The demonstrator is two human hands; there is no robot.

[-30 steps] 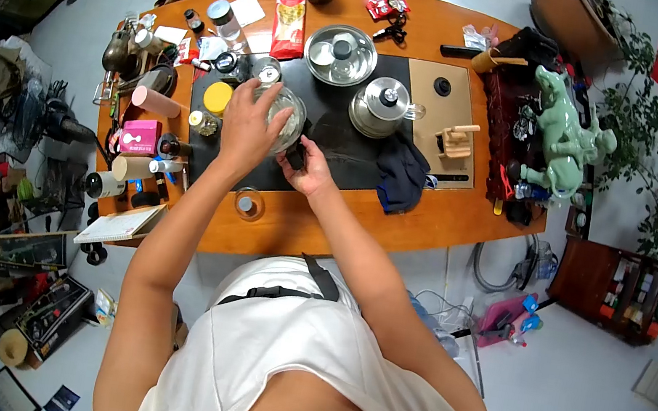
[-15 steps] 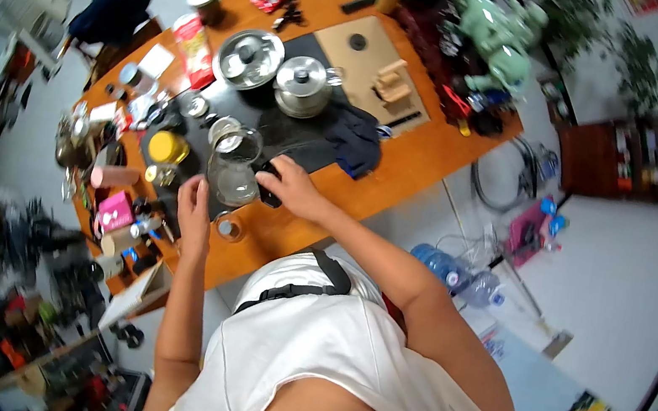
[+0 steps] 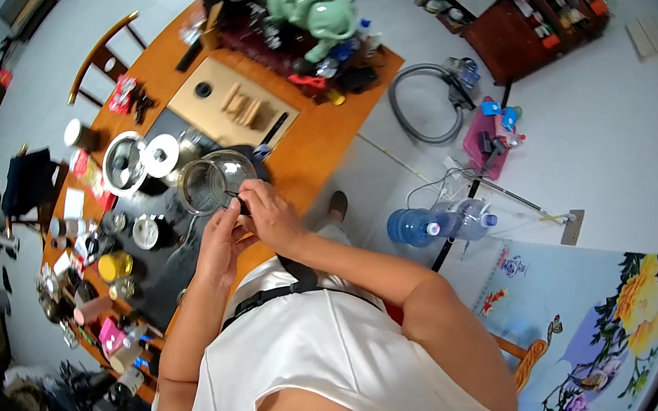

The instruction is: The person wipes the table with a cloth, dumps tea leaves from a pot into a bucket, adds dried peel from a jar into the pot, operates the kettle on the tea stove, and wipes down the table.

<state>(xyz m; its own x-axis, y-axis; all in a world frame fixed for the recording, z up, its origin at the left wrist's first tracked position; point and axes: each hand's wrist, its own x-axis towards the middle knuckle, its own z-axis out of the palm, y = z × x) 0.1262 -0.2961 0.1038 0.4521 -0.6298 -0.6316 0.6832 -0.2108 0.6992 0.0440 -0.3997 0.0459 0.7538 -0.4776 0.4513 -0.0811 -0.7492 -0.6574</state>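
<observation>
A clear glass pot (image 3: 202, 187) with a dark handle is tilted over the near part of the table, in front of me. My right hand (image 3: 272, 216) is closed around its handle. My left hand (image 3: 223, 245) has its fingertips closed against the same handle, just below the right fingers. The hands overlap there, so part of the handle is hidden. Just beyond the glass pot stand a lidded metal pot (image 3: 159, 155) and a wider silver pot (image 3: 125, 163). A small round white-topped container (image 3: 145, 232) sits on the dark mat, left of my left hand.
The wooden table (image 3: 316, 152) carries a green animal statue (image 3: 300, 1) and a tan board (image 3: 209, 124) at its far side. A yellow-lidded jar (image 3: 114, 265) and several small items crowd the left edge. Large plastic bottles (image 3: 412, 226) and a coiled hose (image 3: 400, 97) lie on the floor, right.
My view has turned to the right. The glass pot has tilted, its opening now turned toward me. My left hand, apart from the pot before, has come up to the handle beside my right hand.
</observation>
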